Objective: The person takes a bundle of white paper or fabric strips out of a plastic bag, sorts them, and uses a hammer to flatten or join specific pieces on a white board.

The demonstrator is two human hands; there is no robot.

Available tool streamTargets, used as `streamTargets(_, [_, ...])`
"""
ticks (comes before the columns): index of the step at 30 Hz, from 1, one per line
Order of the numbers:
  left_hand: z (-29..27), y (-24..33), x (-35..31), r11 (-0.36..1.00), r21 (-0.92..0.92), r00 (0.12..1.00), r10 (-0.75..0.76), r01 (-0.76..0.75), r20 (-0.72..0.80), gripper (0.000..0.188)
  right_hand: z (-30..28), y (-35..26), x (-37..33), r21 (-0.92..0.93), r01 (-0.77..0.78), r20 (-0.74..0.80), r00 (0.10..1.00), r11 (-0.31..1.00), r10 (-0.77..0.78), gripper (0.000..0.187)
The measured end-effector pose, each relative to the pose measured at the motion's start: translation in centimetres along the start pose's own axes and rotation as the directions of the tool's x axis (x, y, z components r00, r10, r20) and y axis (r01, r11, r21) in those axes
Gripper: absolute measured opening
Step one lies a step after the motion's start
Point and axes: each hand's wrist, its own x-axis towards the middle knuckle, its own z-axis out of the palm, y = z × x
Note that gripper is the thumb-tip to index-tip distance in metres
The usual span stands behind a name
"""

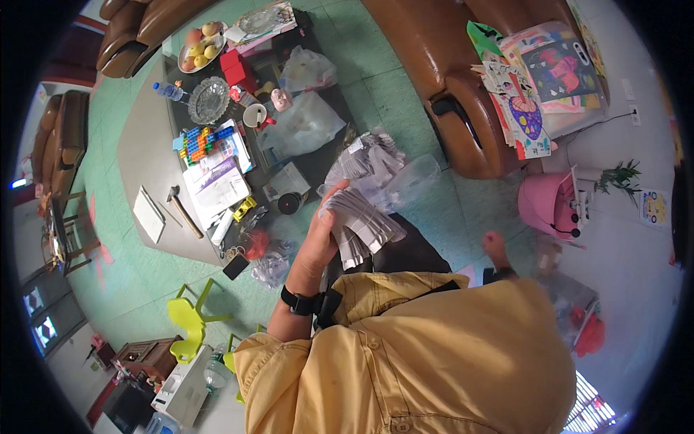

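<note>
My left hand (316, 242), with a dark band at the wrist, is closed around the edge of a fanned bundle of light grey, flat paper-like strips (367, 228) above my lap. Just beyond it, a clear plastic bag (412, 177) lies open, and a pile of similar grey strips (369, 158) shows at its mouth. Out to the right, away from the bundle, is my right hand (494, 244). Its fingers are curled in, and whatever they may hold is hidden.
The low table (144, 108) ahead left carries a fruit plate (201, 48), glass bowl (209, 100), hammer (184, 212), papers (218, 186) and plastic bags (303, 123). A brown sofa (463, 130) stands ahead right, near a pink bin (538, 202). A green chair (189, 323) is at left.
</note>
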Motion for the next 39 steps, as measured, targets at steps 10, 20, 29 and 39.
streamTargets(10, [1.8, 1.0, 2.2, 0.953, -0.219, 0.903, -0.275, 0.21, -0.331, 0.059, -11.9, 16.0, -15.3, -0.624, -0.461, 0.052, 0.781, 0.631, 0.622, 0.015])
streamTargets(20, [5.6, -1.5, 6.6, 0.925, -0.151, 0.885, -0.378, 0.349, -0.272, 0.057, -12.3, -14.7, 2.9, 0.522, -0.162, 0.001, 0.982, 0.837, 0.189, 0.02])
streamTargets(29, [5.3, -2.9, 6.6, 0.87, -0.369, 0.902, -0.403, 0.327, -0.153, 0.069, -8.6, -39.8, 3.1, 0.545, 0.191, 0.397, 0.799, 0.816, -0.452, 0.032])
streamTargets(39, [3.0, -4.8, 4.6, 0.789, -0.538, 0.903, -0.415, 0.297, -0.11, 0.069, -5.1, -43.7, 2.6, 0.437, 0.475, 0.363, 0.685, 0.764, -0.632, 0.042])
